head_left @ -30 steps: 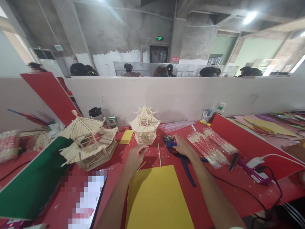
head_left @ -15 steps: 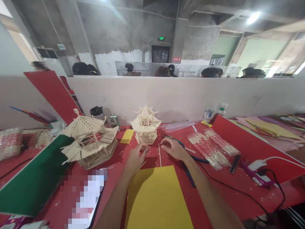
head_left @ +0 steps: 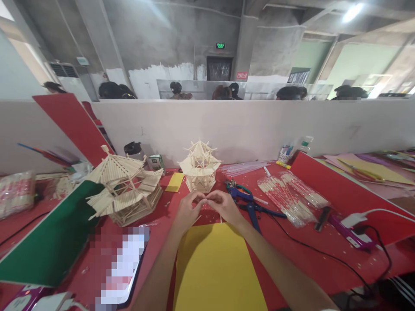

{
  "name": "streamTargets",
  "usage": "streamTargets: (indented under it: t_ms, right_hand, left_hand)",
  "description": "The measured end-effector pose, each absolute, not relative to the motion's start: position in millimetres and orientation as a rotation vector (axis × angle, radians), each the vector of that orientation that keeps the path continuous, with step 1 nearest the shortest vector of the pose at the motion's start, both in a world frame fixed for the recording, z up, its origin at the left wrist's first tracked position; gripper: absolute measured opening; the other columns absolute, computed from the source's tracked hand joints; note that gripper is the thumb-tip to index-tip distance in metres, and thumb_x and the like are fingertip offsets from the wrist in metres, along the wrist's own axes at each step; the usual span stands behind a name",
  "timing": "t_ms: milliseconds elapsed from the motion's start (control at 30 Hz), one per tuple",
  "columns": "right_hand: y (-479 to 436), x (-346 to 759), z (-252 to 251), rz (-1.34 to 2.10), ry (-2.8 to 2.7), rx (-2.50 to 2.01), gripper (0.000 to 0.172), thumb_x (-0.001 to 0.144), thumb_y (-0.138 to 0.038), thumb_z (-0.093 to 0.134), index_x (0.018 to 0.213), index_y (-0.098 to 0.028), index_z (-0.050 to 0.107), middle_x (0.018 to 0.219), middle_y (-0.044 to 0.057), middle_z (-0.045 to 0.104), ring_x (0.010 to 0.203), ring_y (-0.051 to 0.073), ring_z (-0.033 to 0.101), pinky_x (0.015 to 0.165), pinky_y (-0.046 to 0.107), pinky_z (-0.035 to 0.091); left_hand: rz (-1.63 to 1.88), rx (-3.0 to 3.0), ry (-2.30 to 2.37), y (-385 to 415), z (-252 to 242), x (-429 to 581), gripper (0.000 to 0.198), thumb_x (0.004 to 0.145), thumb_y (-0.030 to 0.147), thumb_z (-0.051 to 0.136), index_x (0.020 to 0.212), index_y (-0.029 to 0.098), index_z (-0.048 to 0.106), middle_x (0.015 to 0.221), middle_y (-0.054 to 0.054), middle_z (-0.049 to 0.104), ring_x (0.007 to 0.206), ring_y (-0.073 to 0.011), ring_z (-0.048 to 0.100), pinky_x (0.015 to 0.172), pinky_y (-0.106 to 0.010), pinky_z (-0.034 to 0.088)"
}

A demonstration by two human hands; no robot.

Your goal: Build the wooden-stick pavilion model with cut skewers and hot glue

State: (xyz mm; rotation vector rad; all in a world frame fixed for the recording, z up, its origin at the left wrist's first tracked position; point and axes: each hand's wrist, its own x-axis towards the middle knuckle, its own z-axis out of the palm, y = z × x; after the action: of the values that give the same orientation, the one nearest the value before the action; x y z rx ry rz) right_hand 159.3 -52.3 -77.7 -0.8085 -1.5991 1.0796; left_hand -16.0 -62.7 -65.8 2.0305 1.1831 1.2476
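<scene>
My left hand and my right hand meet at the fingertips, just in front of a small pagoda model built of pale wooden sticks. Both are closed in a pinch; whatever sits between the fingers is too small to make out. Below the wrists lies a yellow sheet. A thin pale stick shows at its far edge, partly hidden by my right hand. To the left stands a larger stick pavilion with a sloping roof.
Right of my hands lie a blue glue gun and bagged sticks. A purple power strip with cords sits farther right. On the left are a phone and a green board. A white partition runs behind.
My right hand has moved left, so the fingertips of both hands now come together. It now covers much of the thin stick on the table. The view has shifted slightly.
</scene>
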Motion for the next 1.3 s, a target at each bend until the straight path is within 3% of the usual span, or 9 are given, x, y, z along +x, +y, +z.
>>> streamTargets:
  t_ms: [533, 833, 1300]
  right_hand:
    - [-48, 162, -77, 1.233, -1.474, -0.83, 0.025, 0.072, -0.04, 0.075, 0.086, -0.021, 0.068, 0.08, 0.001, 0.069, 0.076, 0.018, 0.063, 0.073, 0.031, 0.049]
    - [-43, 169, -83, 1.322, -1.557, -0.852, 0.025, 0.07, -0.034, 0.075, 0.088, -0.02, 0.068, 0.073, 0.0, 0.067, 0.065, 0.015, 0.06, 0.063, 0.026, 0.046]
    - [-37, 176, -89, 1.394, -1.612, -0.908, 0.029, 0.069, -0.031, 0.076, 0.092, -0.018, 0.064, 0.069, -0.001, 0.068, 0.061, 0.014, 0.061, 0.062, 0.026, 0.045]
  left_hand:
    - [1.204, 2.098, 1.143, -64, -64, -18, 0.022, 0.091, 0.04, 0.054, 0.089, 0.019, 0.062, 0.091, -0.005, 0.066, 0.087, -0.0177, 0.06, 0.081, -0.028, 0.048]
    - [0.977, 2.311, 1.052, -72, -55, -23, 0.019, 0.095, 0.024, 0.042, 0.089, 0.019, 0.059, 0.092, -0.005, 0.06, 0.082, -0.0162, 0.056, 0.076, -0.027, 0.045]
    - [0.761, 2.466, 1.162, -79, -66, -21, 0.019, 0.087, 0.01, 0.036, 0.094, 0.02, 0.051, 0.09, -0.002, 0.056, 0.073, -0.0144, 0.051, 0.066, -0.024, 0.039]
